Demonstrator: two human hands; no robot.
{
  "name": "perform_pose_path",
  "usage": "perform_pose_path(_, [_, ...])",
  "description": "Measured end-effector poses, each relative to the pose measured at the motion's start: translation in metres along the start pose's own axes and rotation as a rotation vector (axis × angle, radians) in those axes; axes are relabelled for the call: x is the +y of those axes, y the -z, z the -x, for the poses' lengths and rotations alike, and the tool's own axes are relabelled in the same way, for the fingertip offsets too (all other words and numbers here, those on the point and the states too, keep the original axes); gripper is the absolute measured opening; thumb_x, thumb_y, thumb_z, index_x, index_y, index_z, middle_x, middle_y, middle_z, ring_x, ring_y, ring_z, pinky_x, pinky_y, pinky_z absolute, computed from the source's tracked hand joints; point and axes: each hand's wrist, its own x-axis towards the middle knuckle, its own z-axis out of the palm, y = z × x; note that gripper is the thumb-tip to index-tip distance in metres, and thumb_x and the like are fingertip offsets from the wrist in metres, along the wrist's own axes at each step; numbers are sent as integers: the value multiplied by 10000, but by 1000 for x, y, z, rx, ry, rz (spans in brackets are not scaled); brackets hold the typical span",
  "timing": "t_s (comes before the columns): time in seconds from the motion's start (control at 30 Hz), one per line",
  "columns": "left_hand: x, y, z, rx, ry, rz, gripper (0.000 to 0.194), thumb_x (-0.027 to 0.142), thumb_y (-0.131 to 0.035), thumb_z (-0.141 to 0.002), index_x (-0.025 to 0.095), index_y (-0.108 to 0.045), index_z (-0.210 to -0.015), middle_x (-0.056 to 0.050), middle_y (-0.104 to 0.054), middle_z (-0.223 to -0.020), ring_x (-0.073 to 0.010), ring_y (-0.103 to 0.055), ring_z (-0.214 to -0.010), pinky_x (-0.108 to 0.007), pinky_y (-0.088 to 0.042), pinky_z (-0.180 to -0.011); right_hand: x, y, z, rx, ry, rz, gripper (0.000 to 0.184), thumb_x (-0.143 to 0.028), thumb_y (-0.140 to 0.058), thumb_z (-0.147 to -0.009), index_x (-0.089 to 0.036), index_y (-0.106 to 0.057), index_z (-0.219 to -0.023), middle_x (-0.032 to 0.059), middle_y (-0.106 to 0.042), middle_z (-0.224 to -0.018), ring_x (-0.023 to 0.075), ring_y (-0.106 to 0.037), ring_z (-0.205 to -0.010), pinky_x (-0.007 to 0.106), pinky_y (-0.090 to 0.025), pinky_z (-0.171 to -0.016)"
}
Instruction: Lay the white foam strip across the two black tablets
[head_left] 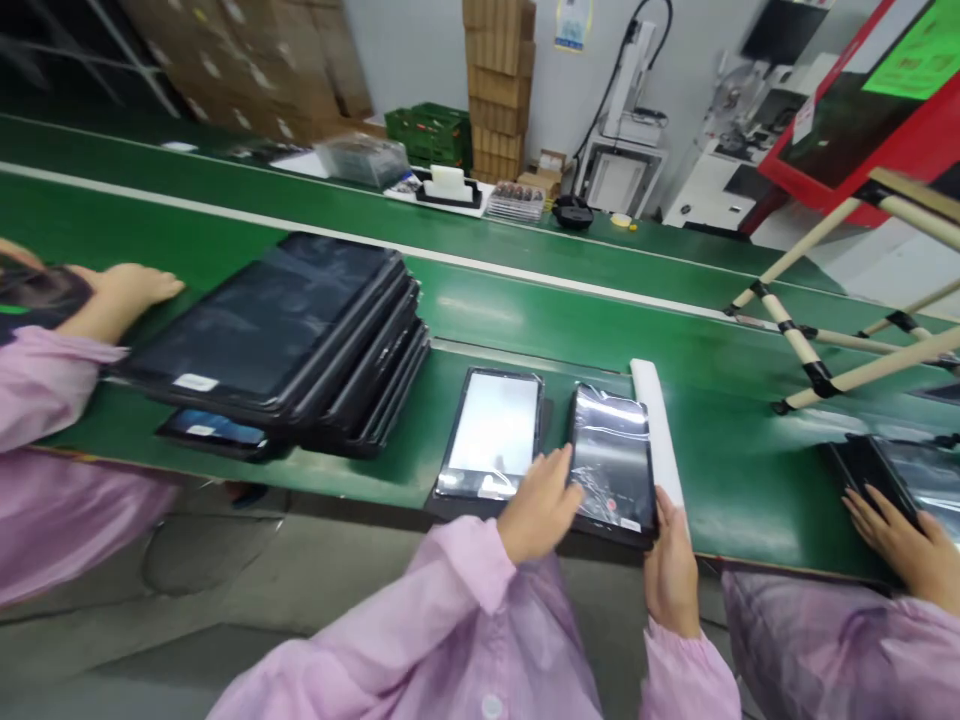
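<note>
A tablet with a dark, glossy, film-covered screen [611, 450] lies at the green bench's front edge, directly before me. My left hand [541, 505] reaches over its left edge, fingers apart and fingertips at the screen's side. Along the lower right edge, my right hand [671, 575] grips the tablet, its thumb side by the corner. To the left lies a second tablet with a bright white screen [495, 425], partly covered at its lower corner by my left hand. A white strip [658, 425] runs along the right side of the dark tablet.
Left of me stands a stack of large black tablets [262, 320], with a smaller device [214, 430] below its front. Co-workers' hands show at left [127, 290] and right [896, 530]. A pipe frame [802, 355] stands at right. A white line [525, 280] crosses the green surface.
</note>
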Motion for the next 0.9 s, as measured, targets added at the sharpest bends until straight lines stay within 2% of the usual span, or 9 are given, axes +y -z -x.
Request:
perform_pose_path(0.07, [-3, 31, -26, 56, -19, -162, 604, 300, -364, -1006, 87, -467, -1562, -187, -554, -1571, -308, -522, -1459, -496, -372, -1254, -1, 7, -4, -2, -58, 45, 785, -718, -407, -1040, -145, -473, -1572, 162, -466, -1621, 284, -396, -1528, 432, -300, -1274])
perform_pose_path(0.13, [-6, 65, -61, 87, -63, -368, 569, 271, -325, -1007, 82, -531, -1502, -174, -597, -1531, -286, -553, -1421, -471, -351, -1255, -1, 15, -3, -51, -51, 103, 851, -709, -612, -956, -173, -441, -1595, 157, -397, -1668, 304, -354, -1550, 460, -262, -1290])
perform_pose_path(0.2, [-9, 94, -99, 52, -92, -607, 583, 254, -278, -1016, 79, -489, -1531, -156, -565, -1570, -264, -535, -1434, -471, -272, -1288, 2, 22, 3, -144, 11, 210, 995, -653, -765, -869, -199, -343, -1647, 156, -326, -1703, 323, -317, -1567, 506, -252, -1293])
perform_pose_path(0.3, [-12, 116, -147, -54, -82, -703, 561, 261, -310, -1004, 69, -548, -1474, -170, -613, -1518, -275, -573, -1395, -480, -266, -1275, 10, 26, 13, -266, 168, 439, 1110, -553, -835, -842, -217, -205, -1691, 158, -237, -1735, 327, -229, -1599, 551, -218, -1300])
perform_pose_path(0.47, [-17, 112, -181, -205, 6, -774, 514, 352, -305, -999, 150, -767, -1101, -172, -774, -1239, -307, -716, -1142, -399, -504, -1019, 19, 27, 16, -221, 352, 574, 932, -451, -729, -957, -225, -200, -1691, 164, -308, -1708, 321, -310, -1571, 552, -292, -1280])
perform_pose_path(0.6, [-16, 105, -181, -232, 3, -781, 553, 355, -257, -1003, 146, -767, -1053, -194, -762, -1243, -314, -712, -1115, -385, -517, -935, 19, 32, 5, -253, 362, 577, 851, -468, -694, -988, -248, -249, -1679, 145, -390, -1672, 318, -399, -1528, 524, -359, -1254])
perform_pose_path(0.73, [-14, 101, -174, -255, -32, -757, 530, 360, -266, -1015, 186, -766, -1050, -128, -769, -1246, -271, -698, -1123, -340, -498, -934, 13, 32, -1, -250, 414, 597, 765, -504, -618, -1036, -243, -280, -1671, 161, -457, -1624, 336, -471, -1476, 556, -420, -1207])
perform_pose_path(0.83, [-14, 100, -172, -249, -32, -738, 526, 367, -264, -1028, 197, -760, -1068, -106, -767, -1256, -259, -697, -1116, -325, -494, -912, 6, 10, 20, -76, 552, 621, 737, -498, -644, -1028, -218, -345, -1641, 200, -465, -1595, 378, -453, -1472, 620, -408, -1194])
perform_pose_path(0.9, [-16, 100, -171, -241, -24, -727, 518, 354, -268, -1028, 189, -757, -1068, -113, -765, -1259, -264, -699, -1107, -328, -494, -894, 3, -18, 48, -26, 647, 581, 655, -474, -702, -1001, -221, -462, -1556, 192, -585, -1449, 375, -550, -1364, 607, -480, -1129])
